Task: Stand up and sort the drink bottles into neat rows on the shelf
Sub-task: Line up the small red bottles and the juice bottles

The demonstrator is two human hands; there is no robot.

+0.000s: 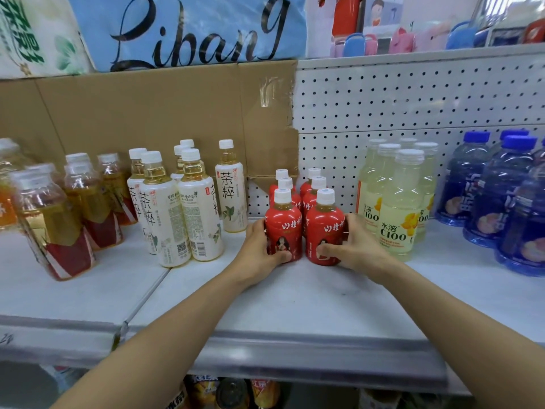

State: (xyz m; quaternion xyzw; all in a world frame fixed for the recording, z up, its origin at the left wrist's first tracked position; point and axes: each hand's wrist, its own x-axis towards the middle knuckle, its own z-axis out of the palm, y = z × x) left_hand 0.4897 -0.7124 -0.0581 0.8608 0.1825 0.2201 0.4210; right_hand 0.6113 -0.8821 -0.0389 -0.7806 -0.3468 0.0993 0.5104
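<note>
Small red-labelled bottles with white caps stand upright in two short rows at the middle of the white shelf (295,293). My left hand (259,249) grips the front bottle of the left row (283,228), thumb across its lower label. My right hand (352,246) grips the front bottle of the right row (323,228) the same way. The two front bottles stand side by side, almost touching. Behind each one two more red bottles line up toward the pegboard.
White tea bottles (182,214) stand left of the red rows, amber bottles with red labels (56,225) further left. Pale yellow C100 bottles (398,211) stand close on the right, blue bottles (501,199) at the far right. Cardboard (147,113) and pegboard (413,107) back the shelf.
</note>
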